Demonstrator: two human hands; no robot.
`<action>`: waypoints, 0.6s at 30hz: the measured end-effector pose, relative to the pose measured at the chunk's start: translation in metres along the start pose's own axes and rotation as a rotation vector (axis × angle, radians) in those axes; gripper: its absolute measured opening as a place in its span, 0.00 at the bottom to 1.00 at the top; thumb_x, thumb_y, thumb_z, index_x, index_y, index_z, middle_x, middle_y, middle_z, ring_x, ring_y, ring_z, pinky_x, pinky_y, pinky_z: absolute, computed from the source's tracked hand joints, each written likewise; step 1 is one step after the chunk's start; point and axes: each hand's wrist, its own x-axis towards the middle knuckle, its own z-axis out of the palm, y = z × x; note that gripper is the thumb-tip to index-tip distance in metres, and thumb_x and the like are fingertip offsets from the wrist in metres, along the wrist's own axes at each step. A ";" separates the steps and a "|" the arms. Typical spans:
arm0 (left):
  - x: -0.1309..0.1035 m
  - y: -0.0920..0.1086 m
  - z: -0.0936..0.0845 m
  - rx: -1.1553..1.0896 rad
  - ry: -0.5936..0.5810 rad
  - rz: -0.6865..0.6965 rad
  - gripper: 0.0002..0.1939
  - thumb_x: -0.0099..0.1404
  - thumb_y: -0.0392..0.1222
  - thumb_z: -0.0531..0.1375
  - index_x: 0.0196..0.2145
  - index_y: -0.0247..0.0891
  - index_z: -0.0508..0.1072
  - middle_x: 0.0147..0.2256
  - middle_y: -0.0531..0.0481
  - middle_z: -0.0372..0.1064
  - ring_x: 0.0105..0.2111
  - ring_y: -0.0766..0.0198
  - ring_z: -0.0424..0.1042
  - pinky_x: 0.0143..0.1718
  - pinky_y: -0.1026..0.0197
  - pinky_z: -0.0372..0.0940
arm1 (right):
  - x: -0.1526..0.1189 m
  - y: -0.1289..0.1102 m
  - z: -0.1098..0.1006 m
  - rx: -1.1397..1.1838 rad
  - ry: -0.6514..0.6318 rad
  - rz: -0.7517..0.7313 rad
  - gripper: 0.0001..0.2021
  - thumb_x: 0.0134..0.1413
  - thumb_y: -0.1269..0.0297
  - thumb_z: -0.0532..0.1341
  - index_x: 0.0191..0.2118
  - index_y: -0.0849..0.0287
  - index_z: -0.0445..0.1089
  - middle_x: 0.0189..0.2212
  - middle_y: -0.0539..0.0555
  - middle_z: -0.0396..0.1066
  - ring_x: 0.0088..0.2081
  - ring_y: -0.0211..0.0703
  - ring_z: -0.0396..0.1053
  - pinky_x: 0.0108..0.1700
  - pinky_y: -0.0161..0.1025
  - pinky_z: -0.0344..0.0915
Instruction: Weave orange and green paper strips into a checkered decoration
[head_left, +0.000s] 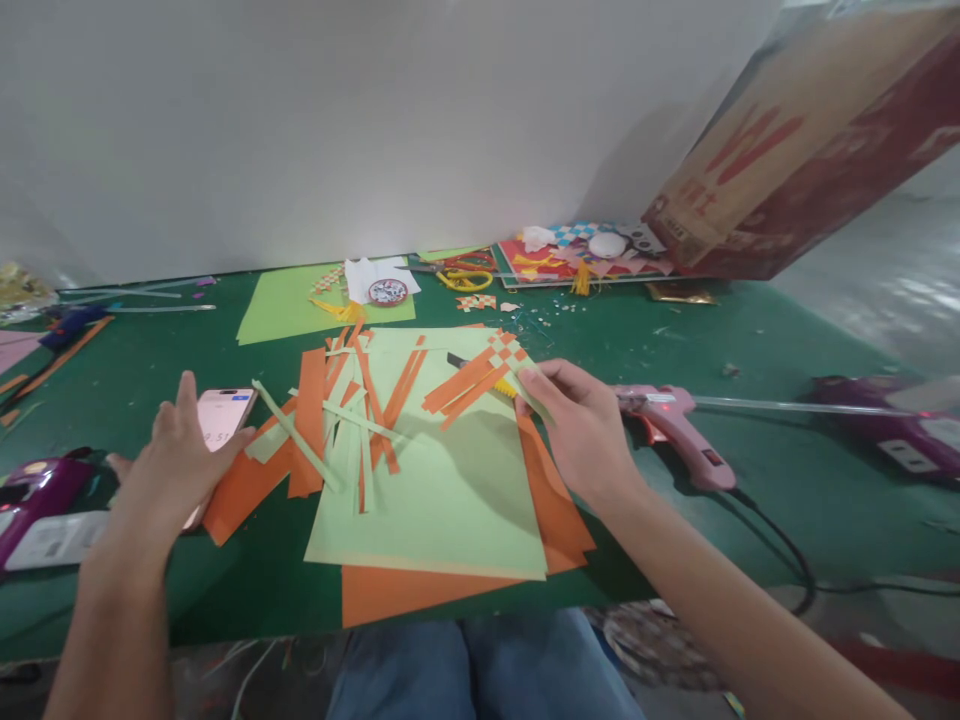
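Observation:
My left hand (pixel 166 452) hovers over or rests on a phone (pixel 225 412) with its screen lit, fingers spread apart; I cannot tell whether it touches it. Between thumb and fingers, my right hand (pixel 581 425) pinches a woven paper piece (pixel 504 352) of orange and pale green strips, its loose orange ends pointing left. Below it lies a yellow-handled utility knife (pixel 507 386), partly covered. Pale green sheets (pixel 442 510) spread over orange sheets (pixel 420 592). Loose orange strips (pixel 377 400) and green strips are scattered on the left of the sheets.
To the right lies a pink glue gun (pixel 686 430) with a cord, near a purple power strip (pixel 885 425). Yellow scissors (pixel 469 278), a green sheet (pixel 281 305) and a tray of craft pieces (pixel 592 262) are at the back. A paper bag (pixel 795 150) leans at the back right.

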 end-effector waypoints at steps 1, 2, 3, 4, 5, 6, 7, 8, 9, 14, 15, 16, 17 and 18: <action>0.001 0.002 -0.002 0.013 -0.025 -0.007 0.45 0.62 0.64 0.46 0.65 0.34 0.32 0.64 0.25 0.39 0.59 0.25 0.49 0.49 0.20 0.42 | 0.000 0.000 0.000 0.002 -0.001 0.001 0.11 0.48 0.59 0.63 0.22 0.58 0.65 0.17 0.46 0.61 0.24 0.33 0.57 0.29 0.34 0.56; 0.002 0.004 -0.003 0.030 -0.028 -0.036 0.45 0.62 0.65 0.45 0.65 0.33 0.32 0.64 0.26 0.39 0.59 0.25 0.48 0.50 0.21 0.41 | 0.000 0.000 0.000 0.005 -0.001 0.003 0.11 0.48 0.59 0.63 0.22 0.58 0.65 0.17 0.46 0.61 0.23 0.33 0.57 0.29 0.34 0.56; 0.003 0.007 -0.004 0.047 -0.051 -0.055 0.45 0.62 0.64 0.44 0.65 0.33 0.32 0.64 0.27 0.40 0.59 0.26 0.48 0.51 0.23 0.41 | 0.000 0.000 0.001 0.009 -0.003 0.006 0.11 0.48 0.59 0.63 0.22 0.58 0.65 0.17 0.46 0.61 0.23 0.33 0.57 0.29 0.34 0.56; 0.005 0.009 -0.005 0.067 -0.081 -0.063 0.44 0.63 0.63 0.44 0.65 0.33 0.31 0.64 0.28 0.40 0.59 0.27 0.48 0.52 0.24 0.42 | 0.000 0.000 0.001 0.016 0.000 0.008 0.11 0.47 0.59 0.63 0.22 0.58 0.66 0.17 0.46 0.61 0.23 0.33 0.58 0.29 0.34 0.57; 0.006 0.011 -0.006 0.097 -0.078 -0.086 0.43 0.64 0.62 0.44 0.65 0.34 0.31 0.64 0.30 0.40 0.60 0.29 0.49 0.53 0.25 0.42 | 0.000 -0.001 0.001 0.023 0.004 0.009 0.11 0.47 0.59 0.63 0.22 0.59 0.66 0.17 0.46 0.61 0.23 0.32 0.58 0.29 0.34 0.57; 0.008 0.012 -0.006 0.126 -0.078 -0.098 0.42 0.64 0.60 0.44 0.66 0.35 0.31 0.64 0.32 0.41 0.59 0.30 0.50 0.54 0.27 0.43 | 0.000 -0.001 0.001 0.031 0.009 0.011 0.11 0.46 0.59 0.64 0.22 0.59 0.66 0.17 0.46 0.61 0.23 0.32 0.58 0.29 0.33 0.57; 0.011 0.013 -0.006 0.152 -0.076 -0.104 0.41 0.65 0.59 0.44 0.66 0.36 0.31 0.65 0.33 0.41 0.59 0.31 0.51 0.55 0.28 0.43 | 0.001 -0.001 0.002 0.037 0.014 0.014 0.11 0.45 0.59 0.64 0.22 0.59 0.66 0.17 0.46 0.61 0.23 0.32 0.58 0.29 0.33 0.58; 0.013 0.014 -0.005 0.171 -0.076 -0.102 0.40 0.65 0.58 0.44 0.66 0.36 0.31 0.65 0.34 0.41 0.59 0.31 0.52 0.55 0.29 0.44 | 0.001 -0.001 0.002 0.042 0.018 0.016 0.11 0.45 0.59 0.64 0.21 0.59 0.66 0.17 0.46 0.61 0.23 0.32 0.57 0.29 0.33 0.58; 0.016 0.014 -0.004 0.183 -0.080 -0.094 0.40 0.65 0.57 0.44 0.66 0.36 0.31 0.65 0.34 0.41 0.59 0.31 0.52 0.55 0.29 0.45 | 0.001 -0.002 0.002 0.045 0.019 0.018 0.11 0.44 0.59 0.64 0.21 0.59 0.66 0.17 0.46 0.61 0.23 0.32 0.58 0.29 0.33 0.58; 0.023 0.015 -0.003 0.204 -0.087 -0.036 0.39 0.65 0.57 0.44 0.66 0.34 0.33 0.64 0.31 0.43 0.57 0.31 0.55 0.53 0.30 0.48 | 0.000 -0.003 0.003 0.031 0.017 0.022 0.11 0.44 0.58 0.64 0.21 0.59 0.66 0.17 0.46 0.61 0.22 0.32 0.57 0.28 0.33 0.58; 0.024 0.015 -0.004 0.207 -0.086 -0.028 0.39 0.65 0.56 0.44 0.66 0.34 0.33 0.63 0.30 0.44 0.57 0.31 0.55 0.53 0.31 0.49 | 0.000 -0.003 0.003 0.023 0.016 0.022 0.11 0.44 0.58 0.64 0.21 0.59 0.66 0.17 0.46 0.61 0.22 0.32 0.57 0.28 0.33 0.58; 0.024 0.016 -0.004 0.211 -0.083 -0.021 0.39 0.65 0.56 0.44 0.65 0.33 0.34 0.63 0.30 0.44 0.57 0.31 0.56 0.53 0.31 0.50 | 0.000 -0.003 0.003 0.015 0.015 0.022 0.11 0.44 0.58 0.64 0.21 0.59 0.65 0.17 0.46 0.61 0.22 0.32 0.57 0.28 0.33 0.58; 0.025 0.017 -0.004 0.215 -0.080 -0.015 0.39 0.65 0.56 0.43 0.65 0.33 0.35 0.63 0.29 0.45 0.56 0.31 0.56 0.52 0.32 0.51 | 0.000 -0.003 0.003 0.006 0.011 0.021 0.11 0.44 0.58 0.64 0.21 0.59 0.65 0.17 0.46 0.61 0.22 0.32 0.57 0.29 0.33 0.58; 0.025 0.017 -0.004 0.219 -0.076 -0.008 0.39 0.65 0.56 0.43 0.65 0.32 0.35 0.63 0.29 0.45 0.56 0.31 0.57 0.52 0.32 0.51 | 0.000 -0.003 0.002 -0.002 0.006 0.019 0.11 0.45 0.58 0.64 0.21 0.59 0.65 0.17 0.46 0.61 0.22 0.32 0.58 0.29 0.33 0.58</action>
